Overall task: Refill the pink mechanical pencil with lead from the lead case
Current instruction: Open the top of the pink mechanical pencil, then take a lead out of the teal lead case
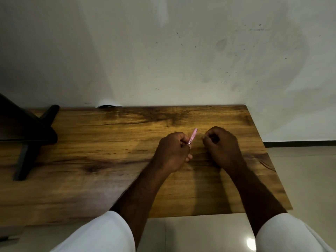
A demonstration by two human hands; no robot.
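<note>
My left hand [172, 151] grips the pink mechanical pencil [193, 136], whose upper end sticks out from the fist and tilts up to the right. My right hand [221, 144] is a little to the right of the pencil's end, its fingers curled and fingertips pinched together. What they pinch is too small to make out. Both hands rest on the wooden table [109, 142]. The lead case is not visible; it may be hidden under a hand.
A black stand with angled legs [31, 139] occupies the table's left side. The table's right edge [269, 157] runs close to my right hand, with tiled floor [300, 170] beyond. A white wall [163, 51] backs the table.
</note>
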